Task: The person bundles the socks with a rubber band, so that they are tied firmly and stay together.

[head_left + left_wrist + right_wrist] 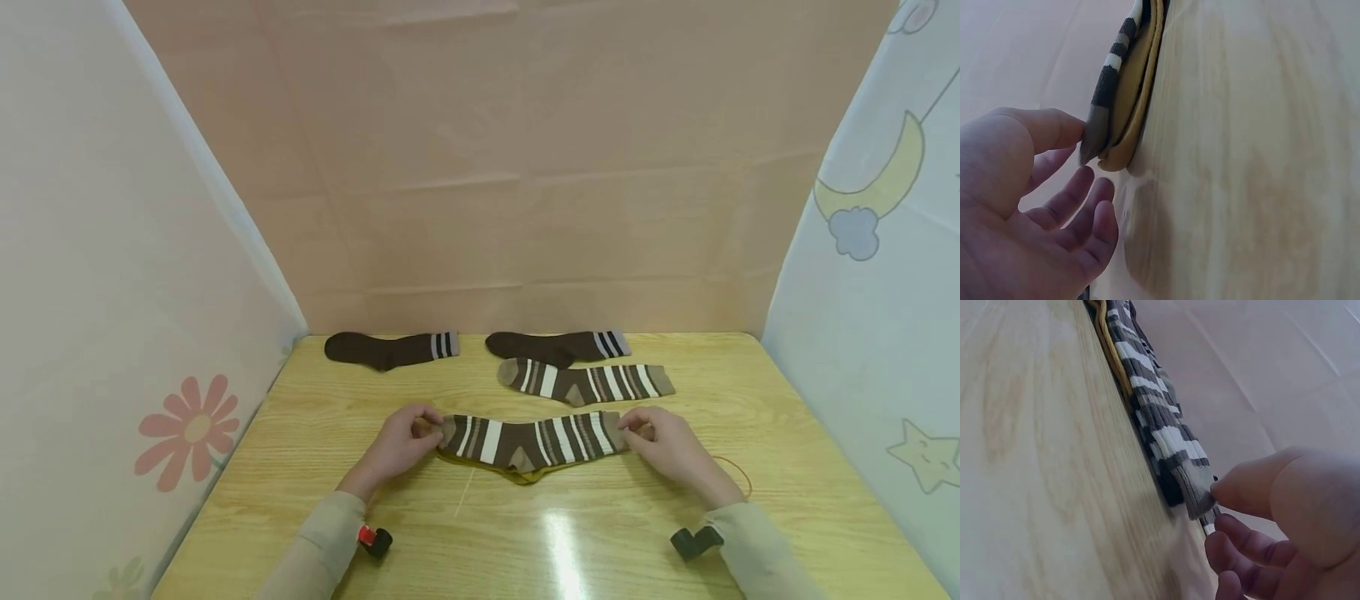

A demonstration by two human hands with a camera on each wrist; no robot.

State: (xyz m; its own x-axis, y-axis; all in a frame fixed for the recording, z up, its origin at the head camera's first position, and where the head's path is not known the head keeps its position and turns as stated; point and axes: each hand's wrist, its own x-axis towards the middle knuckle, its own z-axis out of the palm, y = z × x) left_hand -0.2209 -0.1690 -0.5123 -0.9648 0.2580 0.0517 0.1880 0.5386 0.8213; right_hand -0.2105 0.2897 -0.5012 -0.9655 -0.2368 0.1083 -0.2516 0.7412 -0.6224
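Fingers pinch both ends of a striped sock, L hand gripping the toe, R hand the cuff, thumbs pressed to the knit. Brown-white-tan piece lies lengthwise, roughly parallel to the table's back edge & approx. midway btwn L and R edges, on top of a mustard sock whose rim shows on the side away from the back edge. Wood-grain table is pale yellow, w/ a bright glare streak toward the front; back corners visible, front edge out of frame. Dark sock w/ grey-&-black cuff sits by the back edge nr the back L corner; matching dark sock is also at the back edge, R of its middle, touching a second striped sock just in front. Thin orange loop lies beside the R forearm, nearer the R edge. Creased peach backdrop rises behind the back edge; white side panels flank the table, L one w/ pink flower, R one w/ yellow moon, blue cloud & smiling star. Beige sleeves on both arms.
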